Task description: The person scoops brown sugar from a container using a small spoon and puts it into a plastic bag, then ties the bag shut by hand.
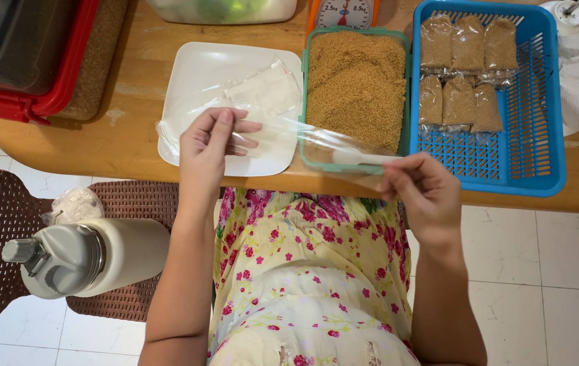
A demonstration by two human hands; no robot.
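Floral-print dress lap [310, 271], nearest. Left hand [211, 146]: fingers pinched on clear empty plastic bag [283, 132], stretched over square white plate [198, 74]. Right hand [422, 190]: fingers closed on white plastic spoon [361, 157], resting at rim of green tub of brown granules [356, 85]. Blue slotted basket [540, 135] with six filled packets [462, 74], on wooden tabletop [127, 135].

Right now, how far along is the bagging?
Six filled packets lie in the blue basket. In hand: left hand and right hand stretch an empty clear bag. The tub is full of brown granules, and more empty bags wait on the white plate.
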